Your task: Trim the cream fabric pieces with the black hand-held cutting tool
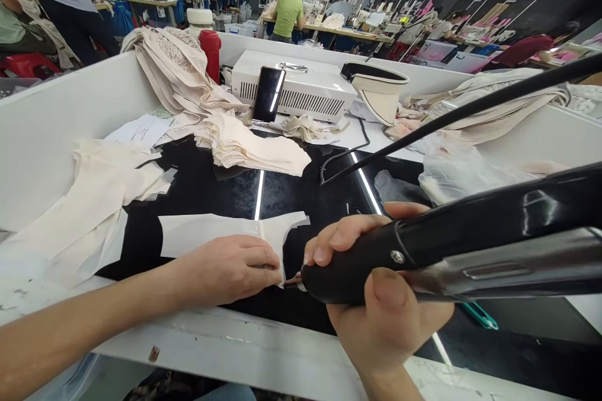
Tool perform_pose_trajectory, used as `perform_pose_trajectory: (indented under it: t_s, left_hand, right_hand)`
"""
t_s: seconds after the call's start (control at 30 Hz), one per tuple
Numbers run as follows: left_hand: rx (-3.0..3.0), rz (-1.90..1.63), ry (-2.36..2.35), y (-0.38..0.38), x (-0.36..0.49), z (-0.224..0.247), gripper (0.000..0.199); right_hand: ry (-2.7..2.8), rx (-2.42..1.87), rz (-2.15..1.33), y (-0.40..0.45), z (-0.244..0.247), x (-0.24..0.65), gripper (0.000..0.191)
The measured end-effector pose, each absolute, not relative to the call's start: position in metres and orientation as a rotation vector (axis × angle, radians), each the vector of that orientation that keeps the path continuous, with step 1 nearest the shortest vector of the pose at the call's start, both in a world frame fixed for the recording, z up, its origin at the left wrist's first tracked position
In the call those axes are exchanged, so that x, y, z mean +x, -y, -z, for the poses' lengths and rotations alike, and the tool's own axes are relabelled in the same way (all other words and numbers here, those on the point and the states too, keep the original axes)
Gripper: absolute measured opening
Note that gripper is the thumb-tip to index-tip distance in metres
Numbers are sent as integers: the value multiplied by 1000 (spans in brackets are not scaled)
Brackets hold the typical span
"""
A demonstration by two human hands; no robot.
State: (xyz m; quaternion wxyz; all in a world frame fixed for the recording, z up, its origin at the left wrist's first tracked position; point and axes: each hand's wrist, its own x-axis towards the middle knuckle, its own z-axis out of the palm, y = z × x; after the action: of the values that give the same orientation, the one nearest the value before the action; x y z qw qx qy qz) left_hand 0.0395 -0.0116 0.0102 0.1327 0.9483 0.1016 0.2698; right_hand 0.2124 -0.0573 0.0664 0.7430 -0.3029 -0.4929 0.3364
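A white cut fabric piece (pixel 207 235) with a curved right end lies on the black work surface (pixel 188 200). My left hand (pixel 230 266) is over its lower right part, fingers curled and closed on the edge by the corner. My right hand (pixel 385 319) is wrapped round a thick black-handled tool (pixel 451 232) with a rounded end, a screw and a silver metal strip along its side. A small copper-coloured tip (pixel 294 280) shows at the tool's left end, beside the fabric corner and my left fingertips. The tool's exact kind is unclear.
Cream fabric pieces are stacked (pixel 254 147) behind the work and heaped at the left (pixel 98 182). Behind stand a phone (pixel 269 94), a white vented box (pixel 301 84) and a red flask (pixel 210 53). A black cable (pixel 446 125) crosses at right, above clear plastic (pixel 465 169).
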Motion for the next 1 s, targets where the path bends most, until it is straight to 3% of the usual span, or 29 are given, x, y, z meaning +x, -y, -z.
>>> perform_pose_trajectory:
  t_s: [0.3,0.73,0.83,1.0]
  left_hand:
    - [2764,-924,-298,11,37,-4,20]
    - [2797,-581,-222,27,29,-26,21]
    - [2822,-592,-254,28,31,-31,14]
    - [2980,-624,-250,18,46,-35,21]
  right_hand:
    - [1074,-651,-773,60,-69,215,40]
    - [1026,-677,-626,38,-77,247,38]
    - [1025,-673,-584,32,-74,253,35]
    - [1028,-667,-609,30,-67,254,34]
